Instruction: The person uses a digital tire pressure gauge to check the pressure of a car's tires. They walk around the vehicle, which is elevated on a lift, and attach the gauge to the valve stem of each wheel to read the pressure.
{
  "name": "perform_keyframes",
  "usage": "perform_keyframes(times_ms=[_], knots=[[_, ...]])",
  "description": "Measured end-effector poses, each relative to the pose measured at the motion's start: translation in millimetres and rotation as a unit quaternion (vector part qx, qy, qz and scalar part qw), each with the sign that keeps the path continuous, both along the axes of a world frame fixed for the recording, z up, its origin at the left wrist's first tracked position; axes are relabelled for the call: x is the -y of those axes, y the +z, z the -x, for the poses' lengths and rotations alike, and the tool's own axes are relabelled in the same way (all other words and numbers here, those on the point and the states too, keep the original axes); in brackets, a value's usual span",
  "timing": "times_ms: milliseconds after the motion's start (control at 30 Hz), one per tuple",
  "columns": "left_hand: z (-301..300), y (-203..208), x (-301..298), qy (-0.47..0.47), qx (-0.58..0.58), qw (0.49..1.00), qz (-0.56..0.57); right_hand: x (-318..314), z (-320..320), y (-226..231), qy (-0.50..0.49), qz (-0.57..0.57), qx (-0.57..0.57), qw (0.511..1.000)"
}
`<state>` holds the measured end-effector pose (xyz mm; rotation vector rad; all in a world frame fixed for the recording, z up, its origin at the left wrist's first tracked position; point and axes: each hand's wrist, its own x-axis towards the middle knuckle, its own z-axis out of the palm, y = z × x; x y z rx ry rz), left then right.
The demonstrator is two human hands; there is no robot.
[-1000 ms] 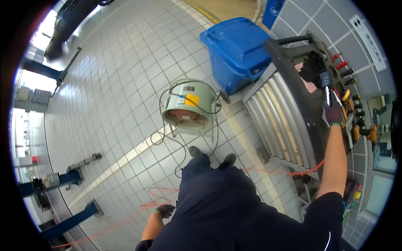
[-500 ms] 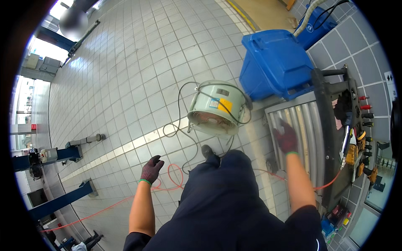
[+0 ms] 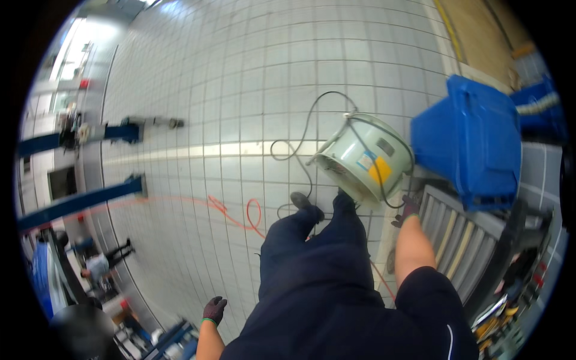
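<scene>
Right hand [image 3: 408,209], gloved, fingers curled, holds nothing, just beside pale green round metal drum fan [image 3: 364,157] on white tiled floor [image 3: 240,90]. Blue plastic bin [image 3: 474,141] crowds right of it. Left hand [image 3: 213,310] half-open, holding nothing, over open floor.

one drum fan [image 3: 365,159], two blue bins [image 3: 474,147]

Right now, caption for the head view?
Gloved right hand reaching down beside a drum fan on tiled floor.
</scene>
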<state>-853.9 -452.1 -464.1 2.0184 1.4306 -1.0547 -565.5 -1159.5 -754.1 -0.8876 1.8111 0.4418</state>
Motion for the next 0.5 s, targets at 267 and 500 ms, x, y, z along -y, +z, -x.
perform_keyframes(times_ms=[267, 500], knots=[[7.6, 3.2, 34.1, 0.146, 0.031, 0.988, 0.037, -11.8, -76.4, 3.6, -0.147, 0.088, 0.096, 0.981], [-158.6, -16.9, 80.3, -0.035, 0.19, 0.98, 0.05, -106.4, -196.2, 136.0, 0.332, 0.115, 0.497, 0.794]])
